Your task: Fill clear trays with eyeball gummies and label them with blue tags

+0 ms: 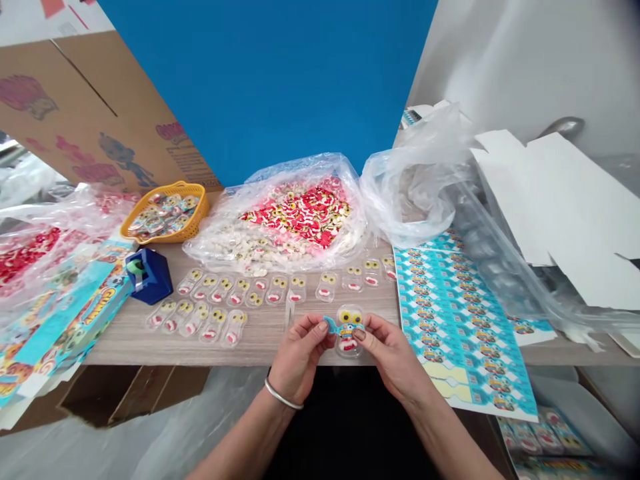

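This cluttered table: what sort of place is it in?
Probably a small packing workshop, perhaps for candy. What shows it: a big plastic bag of red and white pieces, rows of small clear packs on the table, and a sheet of blue labels.

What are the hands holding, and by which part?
A clear gummy blister pack: the right fingers grip its right side, while the left fingers pinch the left end of the blue label across its middle.

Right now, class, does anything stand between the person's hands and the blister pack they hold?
Nothing visible blocks them: the right hand holds the blister pack, the left hand the blue label across the pack's front.
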A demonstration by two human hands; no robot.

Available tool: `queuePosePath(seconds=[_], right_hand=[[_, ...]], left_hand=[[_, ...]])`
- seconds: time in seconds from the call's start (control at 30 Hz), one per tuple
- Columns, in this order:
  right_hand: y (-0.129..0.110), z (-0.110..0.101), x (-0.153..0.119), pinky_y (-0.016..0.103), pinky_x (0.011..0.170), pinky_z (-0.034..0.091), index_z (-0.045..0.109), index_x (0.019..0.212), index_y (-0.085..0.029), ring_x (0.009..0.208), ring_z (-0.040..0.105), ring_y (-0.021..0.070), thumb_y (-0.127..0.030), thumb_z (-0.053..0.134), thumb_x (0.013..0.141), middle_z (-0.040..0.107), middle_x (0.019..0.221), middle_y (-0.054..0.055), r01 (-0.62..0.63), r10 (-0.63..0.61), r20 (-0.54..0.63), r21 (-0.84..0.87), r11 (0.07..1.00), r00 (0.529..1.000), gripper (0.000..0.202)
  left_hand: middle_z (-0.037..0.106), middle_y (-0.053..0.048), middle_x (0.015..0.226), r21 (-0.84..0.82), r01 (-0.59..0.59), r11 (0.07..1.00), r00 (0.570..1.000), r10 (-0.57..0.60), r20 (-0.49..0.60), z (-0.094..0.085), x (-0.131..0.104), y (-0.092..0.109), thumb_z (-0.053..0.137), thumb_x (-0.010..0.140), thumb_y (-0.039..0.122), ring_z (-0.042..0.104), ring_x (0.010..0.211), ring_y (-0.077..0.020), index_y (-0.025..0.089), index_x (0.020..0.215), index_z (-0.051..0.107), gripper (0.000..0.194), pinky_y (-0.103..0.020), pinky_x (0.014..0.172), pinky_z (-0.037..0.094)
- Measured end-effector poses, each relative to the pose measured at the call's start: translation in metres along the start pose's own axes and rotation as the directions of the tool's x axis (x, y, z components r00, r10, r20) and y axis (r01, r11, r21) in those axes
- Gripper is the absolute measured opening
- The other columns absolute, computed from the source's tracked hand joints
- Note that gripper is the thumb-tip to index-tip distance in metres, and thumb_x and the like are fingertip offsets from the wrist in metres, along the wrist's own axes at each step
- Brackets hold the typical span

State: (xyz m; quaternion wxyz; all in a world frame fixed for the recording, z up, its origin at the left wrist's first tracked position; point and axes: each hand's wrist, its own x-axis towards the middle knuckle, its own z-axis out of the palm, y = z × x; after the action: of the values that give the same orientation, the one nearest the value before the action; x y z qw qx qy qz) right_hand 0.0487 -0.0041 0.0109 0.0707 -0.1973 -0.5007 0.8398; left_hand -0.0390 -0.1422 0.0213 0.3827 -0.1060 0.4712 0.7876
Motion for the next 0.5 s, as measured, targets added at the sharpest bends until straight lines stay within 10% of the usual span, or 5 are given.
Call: queuePosePath(seconds=[0.33, 0.5], right_hand=[[0.002, 0.01, 0.0, 0.024, 0.069, 0.047, 0.067, 0.084, -0.018, 0.072, 0.06, 0.0135, -0.041, 0.077, 0.078, 0.069, 0.075, 0.0, -0.008, 0.01, 0.017, -0.09, 0.996, 1.0, 0.025], [0.008, 0.012, 0.001, 0.024, 0.071, 0.048, 0.066, 0.084, -0.019, 0.074, 0.06, 0.0142, -0.041, 0.073, 0.081, 0.068, 0.078, 0.0, 0.035, -0.032, 0.017, -0.138, 0.99, 0.999, 0.024]], left_hand=[[0.07, -0.006, 0.092, -0.025, 0.26, 0.965, 0.941, -0.248, 0.231, -0.006, 0.002, -0.003, 0.079, 0.075, 0.022, 0.062, 0.075, -0.0114, 0.015, 0.096, 0.07, 0.024, -0.026, 0.073, 0.048], [0.069, -0.002, 0.084, -0.032, 0.164, 0.986, 0.973, -0.156, 0.169, -0.008, 0.001, 0.001, 0.081, 0.073, 0.022, 0.06, 0.07, -0.0096, 0.018, 0.088, 0.069, 0.019, -0.024, 0.068, 0.045]])
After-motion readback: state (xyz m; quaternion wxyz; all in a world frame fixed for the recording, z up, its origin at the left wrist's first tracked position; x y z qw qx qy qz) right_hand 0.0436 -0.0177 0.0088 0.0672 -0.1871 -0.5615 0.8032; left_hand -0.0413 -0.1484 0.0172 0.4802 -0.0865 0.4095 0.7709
